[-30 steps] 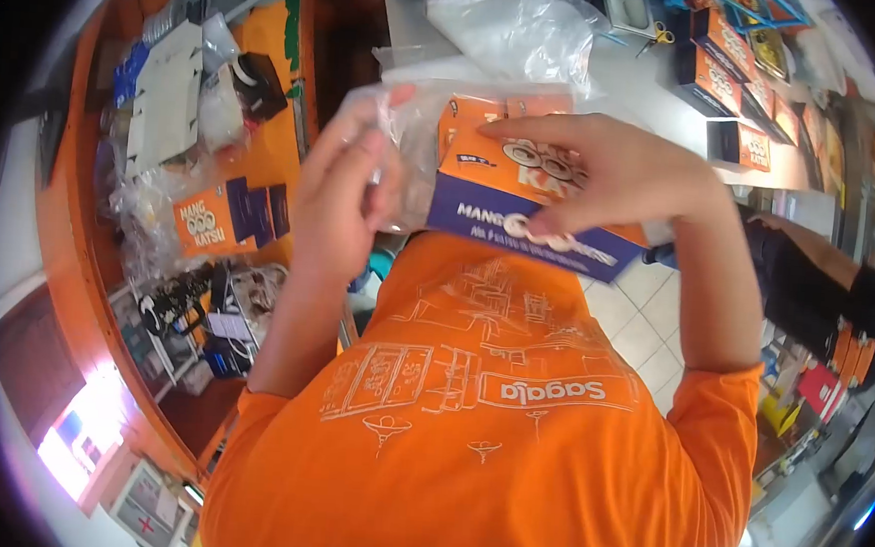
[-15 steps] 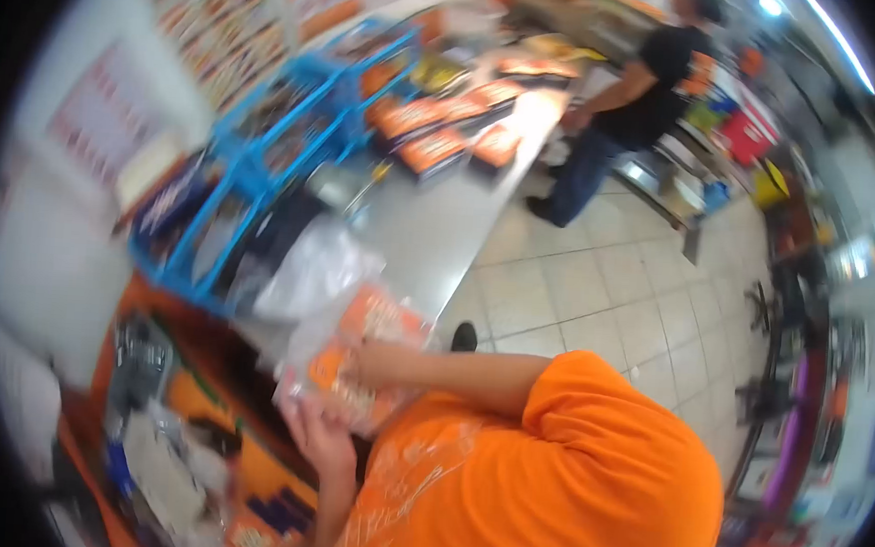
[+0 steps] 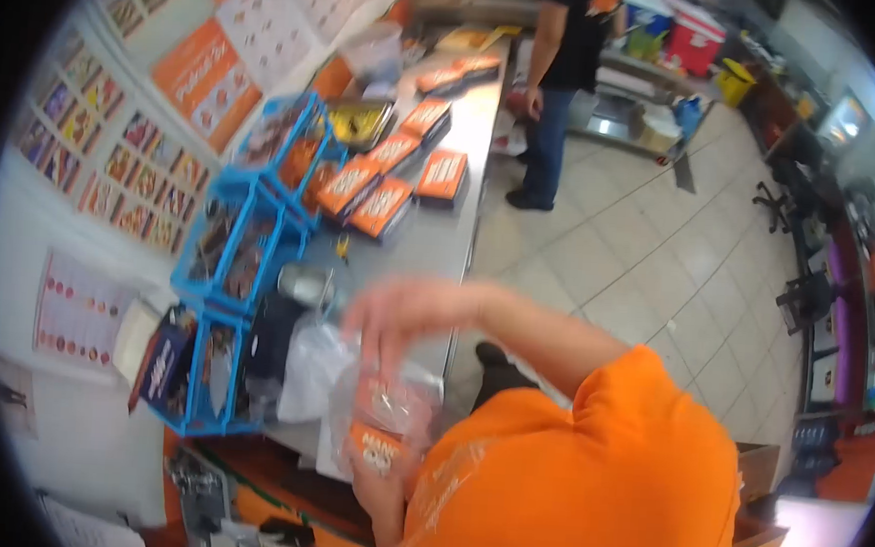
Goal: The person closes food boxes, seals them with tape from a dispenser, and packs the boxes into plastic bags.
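A clear plastic bag point(image 3: 420, 388) with an orange printed packet point(image 3: 377, 445) inside is in front of my orange shirt, at the near end of the metal counter. My left hand point(image 3: 379, 491) grips the bag and packet from below, its fingers partly hidden behind them. Above the bag's upper end is my right hand point(image 3: 410, 310), smeared by motion, with fingers stretched downward and slightly apart. Whether its fingertips touch the plastic is not clear. A crumpled white plastic bag point(image 3: 314, 366) lies just left of the packet.
Blue crates point(image 3: 245, 307) filled with items line the wall side of the metal counter point(image 3: 408, 257). Several orange-and-black boxes point(image 3: 381, 208) stand farther along it, near a metal container point(image 3: 307, 284). A person in black point(image 3: 566, 51) stands beyond the counter's right edge. An open drawer lies below.
My right hand has lifted off the packet and moved up over the bag's upper end. My left hand still holds the bag. The camera view has turned, and the other person appears farther left.
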The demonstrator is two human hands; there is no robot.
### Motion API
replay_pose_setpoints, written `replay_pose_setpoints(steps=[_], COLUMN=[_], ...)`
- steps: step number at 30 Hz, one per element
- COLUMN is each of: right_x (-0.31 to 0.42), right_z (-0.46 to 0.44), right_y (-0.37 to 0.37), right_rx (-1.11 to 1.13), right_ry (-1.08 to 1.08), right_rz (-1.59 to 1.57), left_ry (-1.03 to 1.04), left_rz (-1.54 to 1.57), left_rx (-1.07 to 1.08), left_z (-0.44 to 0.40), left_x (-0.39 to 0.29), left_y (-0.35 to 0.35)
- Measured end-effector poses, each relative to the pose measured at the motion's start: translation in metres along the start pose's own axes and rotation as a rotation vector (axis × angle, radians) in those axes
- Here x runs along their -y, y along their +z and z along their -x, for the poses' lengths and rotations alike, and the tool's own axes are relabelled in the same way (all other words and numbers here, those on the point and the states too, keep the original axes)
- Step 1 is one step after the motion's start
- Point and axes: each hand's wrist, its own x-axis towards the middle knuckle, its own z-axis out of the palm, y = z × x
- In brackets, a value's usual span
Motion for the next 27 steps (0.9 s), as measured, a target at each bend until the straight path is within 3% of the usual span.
replay_pose_setpoints(steps=[2, 4, 6, 8, 9, 11, 15, 17, 18, 20, 22, 23, 24, 25, 26, 27], right_x=[-0.005, -0.028, -0.084, -0.089, -0.1, -0.142, -0.134, -0.121, -0.106, -0.082, -0.091, -0.092, -0.094, -0.075, -0.077, -0.081], right_z=[-0.01, -0.017, -0.01, -0.009, -0.005, 0.007, 0.024, 0.021, 0.016, 0.017, 0.017, 0.016, 0.014, 0.004, 0.0, -0.007], right_y=[-0.09, -0.179, -0.275, -0.277, -0.302, -0.343, -0.298, -0.271, -0.264, -0.239, -0.255, -0.27, -0.277, -0.27, -0.271, -0.275], right_rx=[-0.468, -0.985, -1.149, -1.236, -1.2, -1.302, -1.1, -0.866, -0.816, -0.4, -0.321, -0.301, -0.288, -0.184, -0.165, -0.098], right_ry=[-0.091, 0.042, 0.105, 0.363, 0.366, 0.327, 0.443, 0.561, 0.567, 0.661, 0.543, 0.516, 0.477, 0.646, 0.627, 0.651], right_rz=[0.046, 0.409, 1.211, 1.494, 1.485, 1.752, 1.822, 1.71, 1.711, 1.508, 1.668, 1.825, 1.98, 1.883, 1.884, 1.797], left_ry=[-0.151, -0.334, -0.393, -0.444, -0.47, -0.53, -0.615, -0.642, -0.654, -0.659, -0.65, -0.659, -0.638, -0.604, -0.614, -0.597], left_rz=[-0.085, -0.176, -0.19, -0.187, -0.187, -0.18, -0.155, -0.129, -0.108, -0.076, -0.039, -0.064, 0.137, 0.338, 0.331, 0.594], left_rx=[0.001, -0.003, -0.028, -0.049, -0.059, -0.067, -0.108, -0.195, -0.271, -0.467, -0.683, -0.769, -0.772, -0.774, -0.794, -0.85], left_z=[-0.001, -0.008, -0.011, -0.013, -0.012, -0.008, -0.005, 0.004, 0.013, 0.033, 0.053, 0.051, 0.044, 0.036, 0.026, 0.016], left_x=[-0.021, -0.038, -0.036, -0.036, -0.037, -0.038, -0.035, -0.025, -0.013, 0.015, 0.032, 0.018, -0.014, -0.048, -0.073, -0.093], left_y=[-0.004, -0.007, -0.005, -0.001, 0.002, 0.002, 0.001, 0.001, 0.001, -0.009, -0.033, -0.05, -0.07, -0.09, -0.101, -0.111])
